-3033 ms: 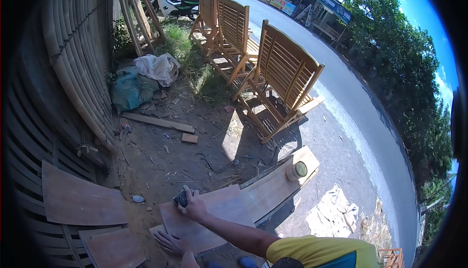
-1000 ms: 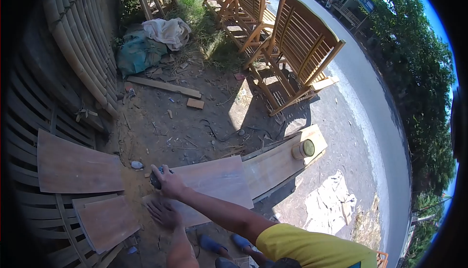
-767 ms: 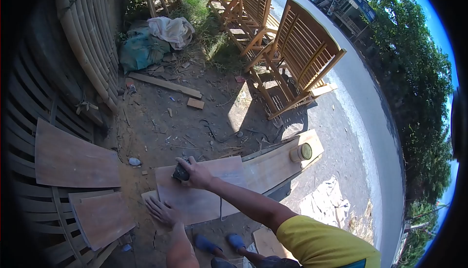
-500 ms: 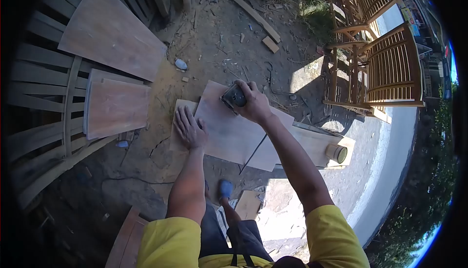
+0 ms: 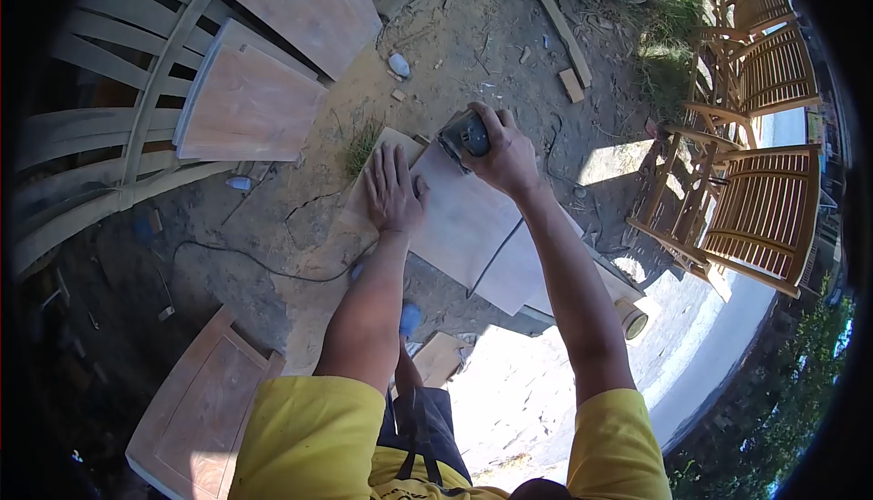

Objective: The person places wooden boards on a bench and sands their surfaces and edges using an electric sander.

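Observation:
My right hand point(image 5: 507, 156) is wrapped round a dark power sander point(image 5: 464, 136). The sander rests at the far corner of a pale wooden panel point(image 5: 464, 223), whose corner it covers. My left hand point(image 5: 394, 189) lies flat with fingers stretched out, on a board point(image 5: 356, 214) at the left end of the panel. A dark cord point(image 5: 494, 256) runs across the panel, partly hidden by my right forearm. At the board's right end lies a round can-like container point(image 5: 633, 320), partly behind my right arm.
Wooden panels point(image 5: 259, 100) lean on a slatted piece point(image 5: 150, 91) at left. A framed wooden panel point(image 5: 195, 400) is at lower left. Slatted wooden chairs point(image 5: 759, 214) stand at right. A long plank point(image 5: 555, 18) and a loose cable point(image 5: 245, 255) lie on the ground.
My view has shifted, so the surroundings sit differently in it. The sander has moved with my right hand to the panel's far corner. My left hand stays flat at the left end.

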